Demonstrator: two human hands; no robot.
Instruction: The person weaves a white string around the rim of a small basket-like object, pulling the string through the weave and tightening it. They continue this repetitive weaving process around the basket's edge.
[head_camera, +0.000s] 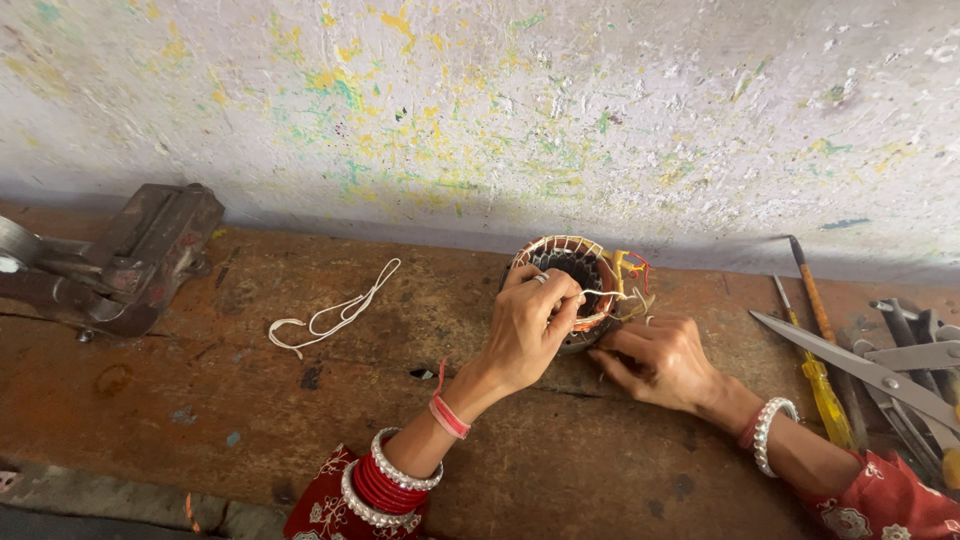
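A: What are the two hands on?

B: One motor coil (575, 285), a round ring wound with copper wire and laced with pale string, lying on the wooden bench (400, 400) close to the wall (500, 100). The left hand (530, 325) lies over the near left edge of the coil, fingers pinched shut on one thin white thread (598, 293) that runs across its top. The right hand (665, 360) lies just right of the coil and a little nearer the person, fingers curled against its lower right side; I cannot tell whether it grips anything.

A: Anything sticking out of the coil?

B: A small bunch of lead wires (632, 275), yellow, red and pale, at its right rim. Too tangled to count.

A: And what else is around it?

B: Well left of the coil, one loose loop of white cord (335, 312) on the bench. Far left of the coil, one metal vise (130, 260). Well right of it, a cluster of tools: one yellow-handled screwdriver (820, 385), one pair of big scissors (860, 370), and a heap of grey pliers (915, 335) I cannot count for certain.

A: The wrists?

B: Both wear bangles. The left carries red bangles (385, 485) between silver ones, plus one red thread band (448, 415) nearer the coil. The right shows one silver bangle (770, 430).
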